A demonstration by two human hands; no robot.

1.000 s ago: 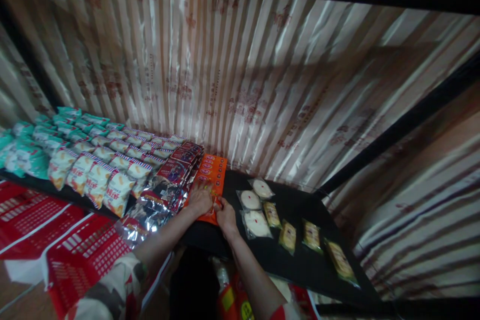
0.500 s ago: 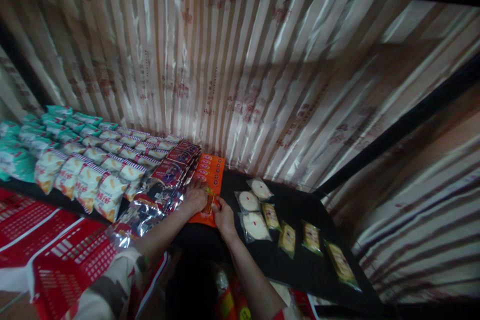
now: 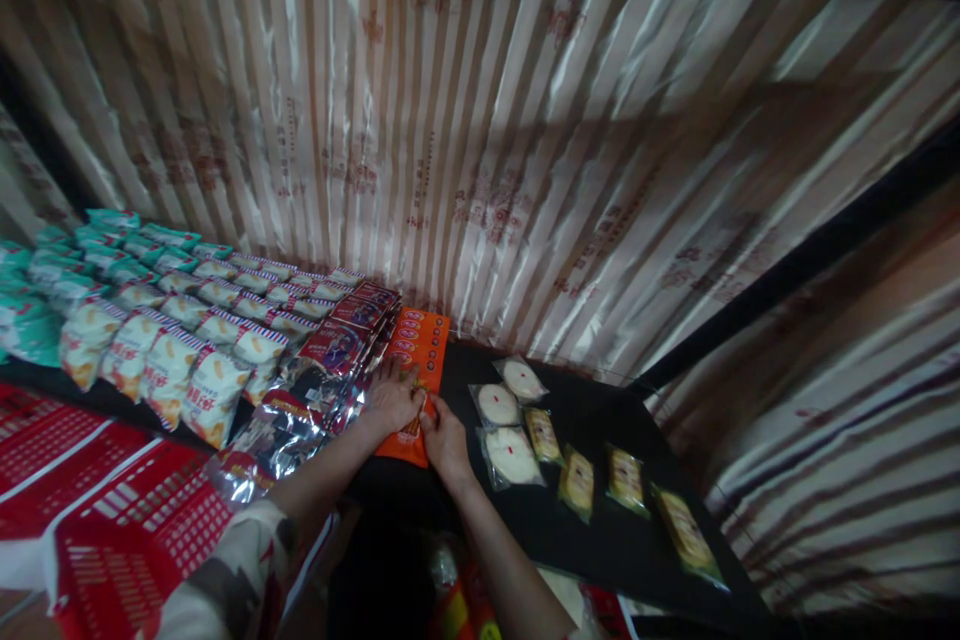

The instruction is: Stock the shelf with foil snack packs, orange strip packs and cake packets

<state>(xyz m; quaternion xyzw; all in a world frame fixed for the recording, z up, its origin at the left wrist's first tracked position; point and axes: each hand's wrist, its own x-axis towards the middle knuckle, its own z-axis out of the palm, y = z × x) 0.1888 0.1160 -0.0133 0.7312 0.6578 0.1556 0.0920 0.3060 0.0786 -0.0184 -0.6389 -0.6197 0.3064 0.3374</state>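
Observation:
An orange snack packet (image 3: 421, 335) lies on the black shelf, its upper part showing past my hands. My left hand (image 3: 394, 400) rests flat on it with fingers stretched out. At the packet's right edge, my right hand (image 3: 445, 440) is closed, thumb and fingers pinching the edge. The packet's middle is partly hidden under the hands. Directly left of it lie overlapping dark red and silver snack packets (image 3: 330, 350). To the right of my right hand are round white flat cakes in clear wrappers (image 3: 511, 455).
Several yellow wrapped snacks (image 3: 576, 482) lie on the black shelf (image 3: 600, 560) at right. White snack bags (image 3: 214, 385) and green bags (image 3: 30, 325) fill the left side. A red plastic crate (image 3: 142, 530) stands at lower left. Striped curtain fabric (image 3: 450, 140) hangs behind.
My left hand has slid slightly down the orange packet, its fingers flatter. The packet's lower edge has shifted a little toward me. My right hand stays at its right edge.

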